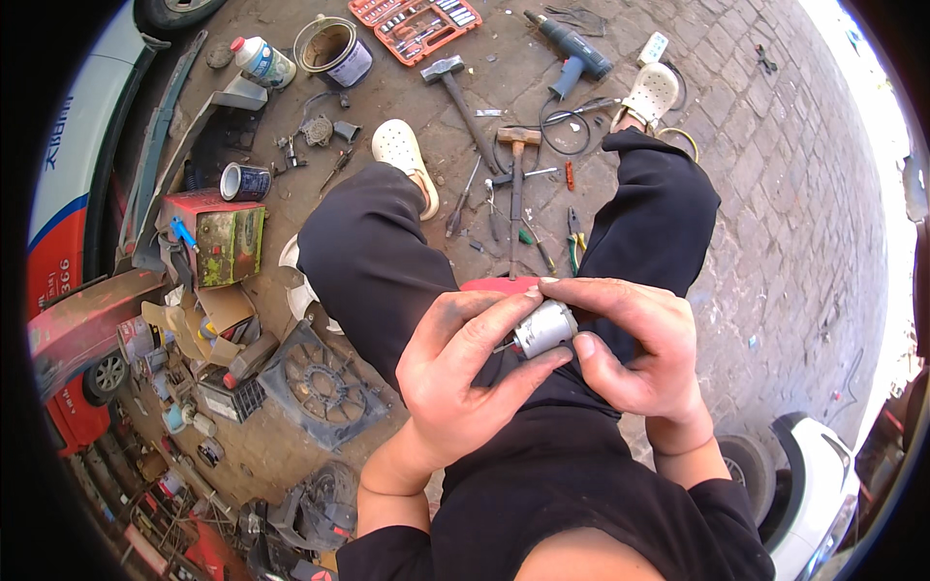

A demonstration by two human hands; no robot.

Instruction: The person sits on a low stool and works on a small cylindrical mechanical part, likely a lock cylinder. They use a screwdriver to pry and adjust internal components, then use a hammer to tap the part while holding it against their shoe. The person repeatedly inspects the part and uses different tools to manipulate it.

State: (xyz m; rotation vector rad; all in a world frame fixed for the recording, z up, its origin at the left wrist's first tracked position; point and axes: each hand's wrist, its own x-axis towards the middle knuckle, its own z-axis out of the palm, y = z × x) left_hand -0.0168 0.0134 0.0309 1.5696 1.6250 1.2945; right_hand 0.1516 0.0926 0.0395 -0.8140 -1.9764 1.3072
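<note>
In the head view a small silver cylindrical motor (542,331) is held between both hands in front of the lap, tilted, with a thin shaft or wire at its lower left end. My left hand (465,368) has fingers and thumb closed round its left side. My right hand (635,349) grips its right side, forefinger over the top and thumb at the lower right. A red surface (484,284) shows behind the fingers, between the knees.
On the paving lie hammers (441,70), pliers (574,232), a heat gun (572,53) and an orange socket case (412,24). To the left are cans (242,181), a metal box (228,242), a fan shroud (320,382) and red-and-white vehicle bodywork (68,252). A white car (814,484) stands lower right.
</note>
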